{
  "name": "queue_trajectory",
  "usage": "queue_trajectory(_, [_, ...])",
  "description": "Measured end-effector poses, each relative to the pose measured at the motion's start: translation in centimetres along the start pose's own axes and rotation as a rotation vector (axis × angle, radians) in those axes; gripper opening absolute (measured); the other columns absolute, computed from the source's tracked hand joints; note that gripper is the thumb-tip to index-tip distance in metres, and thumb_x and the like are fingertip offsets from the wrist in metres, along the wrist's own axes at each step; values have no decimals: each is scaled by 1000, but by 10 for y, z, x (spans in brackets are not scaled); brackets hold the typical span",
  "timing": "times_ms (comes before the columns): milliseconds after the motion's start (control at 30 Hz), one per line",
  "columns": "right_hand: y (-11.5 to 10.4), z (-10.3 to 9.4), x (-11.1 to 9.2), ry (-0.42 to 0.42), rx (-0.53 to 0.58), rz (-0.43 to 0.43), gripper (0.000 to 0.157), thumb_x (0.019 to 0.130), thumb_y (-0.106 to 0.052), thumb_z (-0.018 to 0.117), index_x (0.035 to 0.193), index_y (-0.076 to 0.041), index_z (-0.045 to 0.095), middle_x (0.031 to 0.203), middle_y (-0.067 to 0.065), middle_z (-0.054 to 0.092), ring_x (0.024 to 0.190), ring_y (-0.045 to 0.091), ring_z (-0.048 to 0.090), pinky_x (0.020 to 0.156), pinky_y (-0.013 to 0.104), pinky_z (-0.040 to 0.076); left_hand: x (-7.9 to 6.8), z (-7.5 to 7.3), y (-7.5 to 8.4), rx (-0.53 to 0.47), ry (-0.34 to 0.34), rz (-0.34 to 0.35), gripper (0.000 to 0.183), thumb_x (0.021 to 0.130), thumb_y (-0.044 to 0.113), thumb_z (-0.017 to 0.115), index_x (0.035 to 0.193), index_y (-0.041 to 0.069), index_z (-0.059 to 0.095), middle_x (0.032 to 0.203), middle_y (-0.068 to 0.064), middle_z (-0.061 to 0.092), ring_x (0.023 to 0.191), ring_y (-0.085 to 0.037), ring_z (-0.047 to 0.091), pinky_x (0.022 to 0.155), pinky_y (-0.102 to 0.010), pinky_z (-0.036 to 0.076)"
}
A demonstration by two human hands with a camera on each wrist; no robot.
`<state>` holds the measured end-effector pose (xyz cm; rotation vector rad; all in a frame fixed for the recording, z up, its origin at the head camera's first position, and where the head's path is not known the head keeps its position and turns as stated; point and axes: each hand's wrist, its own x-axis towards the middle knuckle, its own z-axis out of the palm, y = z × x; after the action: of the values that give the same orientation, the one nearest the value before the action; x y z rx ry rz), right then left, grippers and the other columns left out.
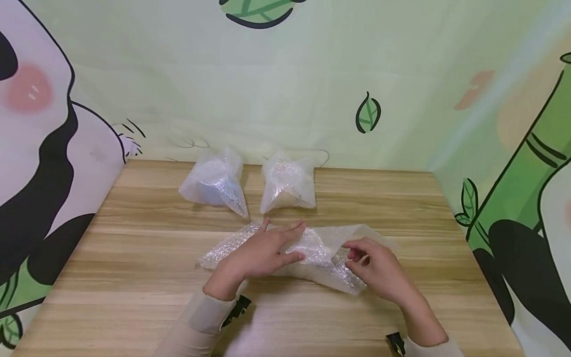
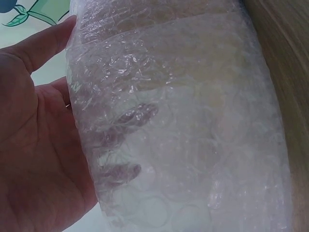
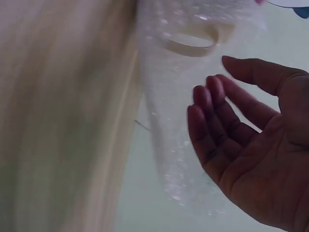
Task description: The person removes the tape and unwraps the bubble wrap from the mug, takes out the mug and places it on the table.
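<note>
A long bubble-wrap package [image 1: 312,248] lies crosswise on the wooden table in front of me. My left hand [image 1: 263,250] rests over its left half with the fingers spread. In the left wrist view, some of its fingertips [image 2: 128,118] show dimly through the clear plastic. By the package's right end is my right hand [image 1: 374,267], its fingers loosely bent and holding nothing. The right wrist view shows this hand just beside the bubble wrap [image 3: 166,125]. Inside the wrap there, a cream-coloured rounded rim [image 3: 193,50] shows; the rest of that item is hidden.
Two smaller bubble-wrapped bundles stand behind the package: one with something bluish inside [image 1: 214,186], another with something pale [image 1: 287,186]. The wooden table [image 1: 134,277] meets a printed cloth backdrop [image 1: 312,94] at its back edge, and similar cloth flanks both sides.
</note>
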<state>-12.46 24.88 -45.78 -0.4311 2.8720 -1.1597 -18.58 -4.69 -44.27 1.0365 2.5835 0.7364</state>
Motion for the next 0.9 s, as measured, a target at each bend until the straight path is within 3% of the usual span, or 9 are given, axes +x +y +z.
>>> queue_trajectory(200, [8,7,4,-41,-48,87,45,88,-4,77,130,0,64,94,2,69,85,12,63,72,28,56,0,0,0,5,-6,-5,74,104,54,54,163,15,30,171,5,22,156,-26,32,127,-67,1])
queue_trajectory(533, [18,12,6,-64,-59,171,46,87,-10,80,128,0,62,94,2,69,85,14,64,72,26,52,0,1,-1,-3,-4,-4,75,104,54,54,163,16,30,171,5,23,156,-25,33,127,-66,1])
queue_trajectory(900, [30,10,6,-79,4,226,26,91,-12,78,111,-3,64,97,7,70,86,14,64,72,24,54,0,0,-1,-4,-7,3,74,104,53,54,163,15,29,171,4,23,156,-25,33,127,-66,1])
